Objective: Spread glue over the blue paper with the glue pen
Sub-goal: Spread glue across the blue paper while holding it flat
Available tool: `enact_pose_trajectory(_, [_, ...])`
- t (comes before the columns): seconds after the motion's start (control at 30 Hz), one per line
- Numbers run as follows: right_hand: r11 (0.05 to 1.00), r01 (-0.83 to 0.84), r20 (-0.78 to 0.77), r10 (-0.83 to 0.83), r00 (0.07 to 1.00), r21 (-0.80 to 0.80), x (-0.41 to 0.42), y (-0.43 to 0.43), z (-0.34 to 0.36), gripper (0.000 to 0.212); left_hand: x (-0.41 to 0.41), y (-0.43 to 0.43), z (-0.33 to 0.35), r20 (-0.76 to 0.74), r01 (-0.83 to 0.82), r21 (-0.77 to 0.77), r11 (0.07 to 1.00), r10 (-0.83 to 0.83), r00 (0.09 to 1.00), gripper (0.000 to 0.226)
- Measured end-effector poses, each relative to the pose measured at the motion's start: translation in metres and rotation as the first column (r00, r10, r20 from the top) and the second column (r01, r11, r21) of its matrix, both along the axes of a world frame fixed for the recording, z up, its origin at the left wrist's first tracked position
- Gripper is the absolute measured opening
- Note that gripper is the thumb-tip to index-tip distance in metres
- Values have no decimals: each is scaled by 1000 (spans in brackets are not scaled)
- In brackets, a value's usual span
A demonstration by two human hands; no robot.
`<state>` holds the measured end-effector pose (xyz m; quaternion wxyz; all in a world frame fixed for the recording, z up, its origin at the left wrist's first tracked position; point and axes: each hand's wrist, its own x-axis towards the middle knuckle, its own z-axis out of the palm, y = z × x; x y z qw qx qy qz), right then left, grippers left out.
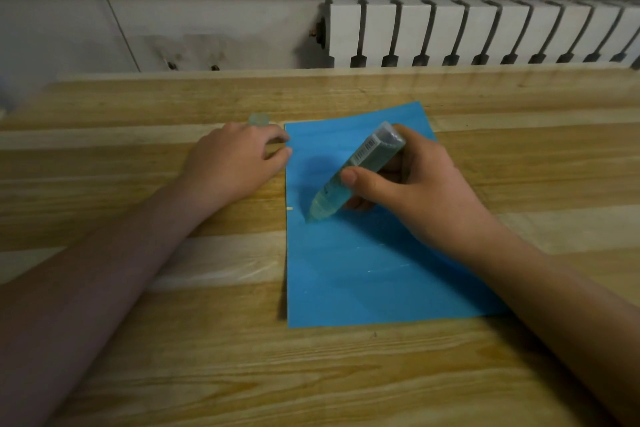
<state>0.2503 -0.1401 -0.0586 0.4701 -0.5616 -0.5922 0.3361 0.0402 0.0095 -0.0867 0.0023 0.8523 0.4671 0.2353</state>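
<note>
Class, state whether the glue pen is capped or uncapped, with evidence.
Uncapped: the glue pen has its bare tip on the blue paper; a likely cap lies beyond the left hand.

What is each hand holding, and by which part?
The right hand grips the glue pen around its mid-barrel, tip on the paper. The left hand holds nothing.

The right hand (412, 191) is gripping the glue pen (356, 170), its tip touching the blue paper (363, 274) on the table (173, 357), while the left hand (235, 159) is pressing fingertips at the paper's left edge.
</note>
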Motion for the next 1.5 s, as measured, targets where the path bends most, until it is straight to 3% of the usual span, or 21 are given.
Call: enact_pose_trajectory(1.5, [993,97,57,-101,993,64,7,-3,4,25,0,0,-1,-8,15,14,1000,-15,1000,36])
